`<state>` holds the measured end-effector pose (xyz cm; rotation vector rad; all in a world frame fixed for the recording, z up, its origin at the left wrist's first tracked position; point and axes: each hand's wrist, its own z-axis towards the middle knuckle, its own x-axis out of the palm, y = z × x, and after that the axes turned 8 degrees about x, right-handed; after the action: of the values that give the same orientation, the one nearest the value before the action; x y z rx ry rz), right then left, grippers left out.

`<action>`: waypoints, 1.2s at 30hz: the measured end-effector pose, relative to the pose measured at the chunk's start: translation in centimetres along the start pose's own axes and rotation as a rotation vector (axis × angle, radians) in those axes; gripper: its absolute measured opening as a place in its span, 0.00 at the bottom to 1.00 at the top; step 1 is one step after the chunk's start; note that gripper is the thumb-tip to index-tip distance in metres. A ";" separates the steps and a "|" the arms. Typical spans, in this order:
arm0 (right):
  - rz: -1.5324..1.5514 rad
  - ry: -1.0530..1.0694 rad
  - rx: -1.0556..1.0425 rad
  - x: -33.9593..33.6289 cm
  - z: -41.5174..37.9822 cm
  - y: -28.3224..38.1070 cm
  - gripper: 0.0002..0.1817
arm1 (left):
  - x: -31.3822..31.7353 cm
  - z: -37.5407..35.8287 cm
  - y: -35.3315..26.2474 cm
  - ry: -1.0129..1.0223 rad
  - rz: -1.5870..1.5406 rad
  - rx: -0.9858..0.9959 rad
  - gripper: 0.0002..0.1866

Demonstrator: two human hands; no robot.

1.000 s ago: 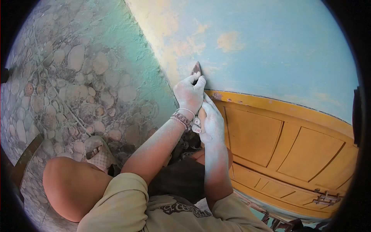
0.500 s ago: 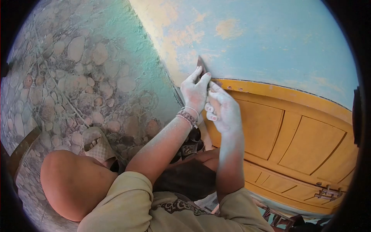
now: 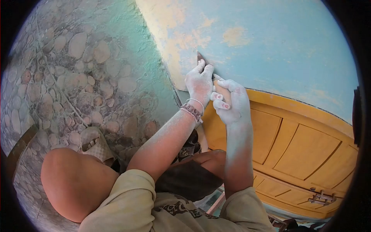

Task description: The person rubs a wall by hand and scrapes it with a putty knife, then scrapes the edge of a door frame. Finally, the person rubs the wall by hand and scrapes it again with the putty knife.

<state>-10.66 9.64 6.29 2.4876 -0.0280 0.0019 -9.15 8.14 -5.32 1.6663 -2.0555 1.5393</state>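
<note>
Both dust-covered hands are on one scraper with a light wooden handle and a dark blade. My right hand is wrapped round the handle. Farther up, my left hand grips the blade, its fingers pressed along the metal so that only the pointed end shows. That end lies against the light blue painted wall, or very near it. Pale patches show through the paint around and above the blade.
Below the wall is a yellow wooden panelled door with a metal bolt. To the left lies a stone-patterned surface with a green painted band. A sandalled foot and my bent knee are near the lower left.
Both hands and the scraper have shifted against the wall; the right hand has moved up and rightward, showing more of the handle. The view has shifted slightly too.
</note>
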 end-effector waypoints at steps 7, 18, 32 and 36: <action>-0.029 -0.125 -0.010 2.2 3.7 -2.4 0.17 | -2.9 2.8 0.7 0.006 -0.075 -0.054 0.22; 0.011 -0.116 -0.010 5.4 5.3 -3.2 0.08 | -4.6 6.1 -0.3 0.058 -0.050 -0.078 0.07; -0.015 -0.133 0.031 6.9 11.8 -5.2 0.04 | -7.5 11.3 4.5 -0.052 -0.023 -0.059 0.09; -0.033 -0.179 0.068 7.8 15.5 -5.9 0.05 | -9.4 14.2 4.6 -0.089 0.017 -0.078 0.10</action>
<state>-2.87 4.70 -9.54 2.5484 -0.0631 -0.2371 -1.89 3.98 -20.86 1.7228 -2.1486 1.3947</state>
